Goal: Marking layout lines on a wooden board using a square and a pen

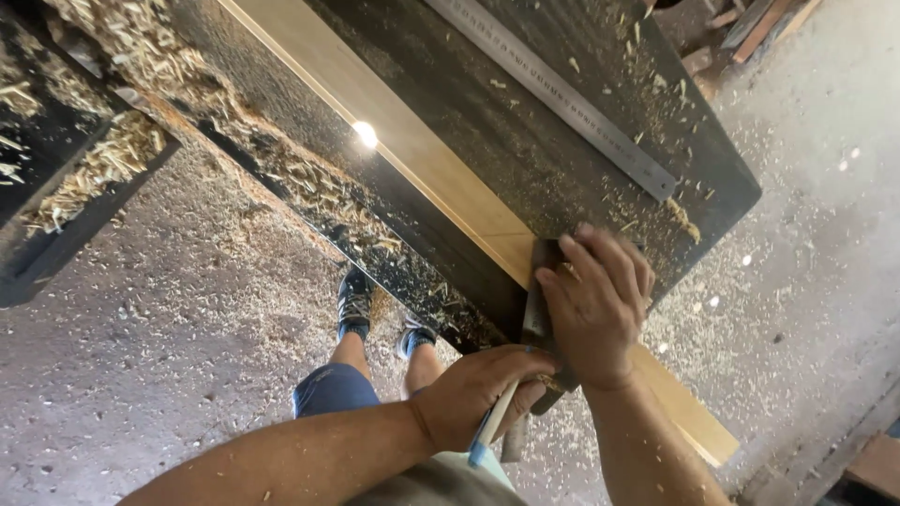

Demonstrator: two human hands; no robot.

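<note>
Our right hand (pixel 597 305) presses the dark metal try square (pixel 538 309) flat onto the long pale wooden board (pixel 441 173) on the bench; our left hand (pixel 478 394) grips a white-and-blue pen (pixel 489 426), best kept tight against the blade.

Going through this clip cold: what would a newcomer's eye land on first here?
First, the two hands low in the middle: the right hand presses a dark try square onto a long pale wooden board, while the left hand grips a white and blue pen beside it. Next comes the long steel ruler lying slantwise on the dark workbench at upper right, then the wood shavings heaped at upper left.
</note>
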